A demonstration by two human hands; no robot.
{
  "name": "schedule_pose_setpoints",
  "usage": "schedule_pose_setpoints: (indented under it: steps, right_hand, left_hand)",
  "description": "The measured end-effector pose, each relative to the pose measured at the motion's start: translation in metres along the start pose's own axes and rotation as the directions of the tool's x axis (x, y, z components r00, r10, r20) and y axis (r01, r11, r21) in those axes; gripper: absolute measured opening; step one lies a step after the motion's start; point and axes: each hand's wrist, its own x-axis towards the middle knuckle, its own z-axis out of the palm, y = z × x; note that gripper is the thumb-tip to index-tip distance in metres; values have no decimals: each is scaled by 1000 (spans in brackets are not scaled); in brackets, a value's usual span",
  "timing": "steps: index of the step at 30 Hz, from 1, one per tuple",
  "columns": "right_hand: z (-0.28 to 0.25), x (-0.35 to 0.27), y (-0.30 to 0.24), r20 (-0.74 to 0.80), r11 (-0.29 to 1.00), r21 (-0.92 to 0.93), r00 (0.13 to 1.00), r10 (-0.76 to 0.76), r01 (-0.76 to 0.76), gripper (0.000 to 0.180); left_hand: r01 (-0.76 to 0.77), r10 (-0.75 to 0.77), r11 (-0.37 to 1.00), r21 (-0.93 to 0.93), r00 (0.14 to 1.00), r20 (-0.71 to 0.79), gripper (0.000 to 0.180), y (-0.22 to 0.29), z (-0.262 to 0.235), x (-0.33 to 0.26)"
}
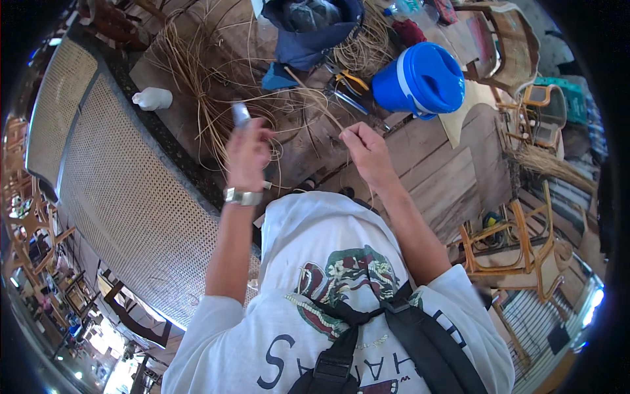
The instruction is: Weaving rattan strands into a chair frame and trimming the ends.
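- Tan cane strand [333, 119] is pinched in the right hand [369, 152].
- From afar, I see the left hand [247, 157] gripping a blurred silvery object [241, 114].
- I judge the woven panel [125, 164] already filled, loose strands [200, 88] left unused.

Furniture workshop, cane strands [199, 98], pliers [352, 79], woven panel [125, 174], chair frames [523, 236]

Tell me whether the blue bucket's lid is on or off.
On: the blue lid covers the top of the bucket, with no opening visible.
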Motion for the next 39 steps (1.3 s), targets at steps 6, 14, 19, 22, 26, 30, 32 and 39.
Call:
schedule_pose_setpoints:
  steps: [6,14,19,22,26,30,32,39]
  right_hand:
    - [1,-17,39,89,998,-42,995,-37,41,16]
    - [-29,-31,147,28,944,-138,952,305,-298,19]
    - [0,0,177,-78,934,-268,971,224,-237,20]
    - [13,13,171,-190,955,-261,977,94,-142,19]
    - [18,16,158,-206,879,-473,977,-45,-60,15]
    - [22,17,151,-200,865,-495,958,-205,82,15]
    - [24,18,150,-176,874,-480,967,-184,78,15]
    - [31,22,146,-202,903,-430,974,-99,2,18]
  left_hand:
    - [63,-115,982,180,948,298,24,-69,69,1]
    - [-320,280,326,890,931,233,29,-28,-3,163]
    - [-140,600,215,967,800,-17,37,-8,12,191]
    - [-120,-7,308,944,992,128,51,-47,15,120]
    - [-176,-230,16,984,957,175,50,-121,35,62]
    - [-225,171,352,909,970,174,41,-132,32,77]
    - [-183,103,399,898,983,154,42,-129,26,93]
    - [-470,242,369,802,882,405,44,-136,23,162]
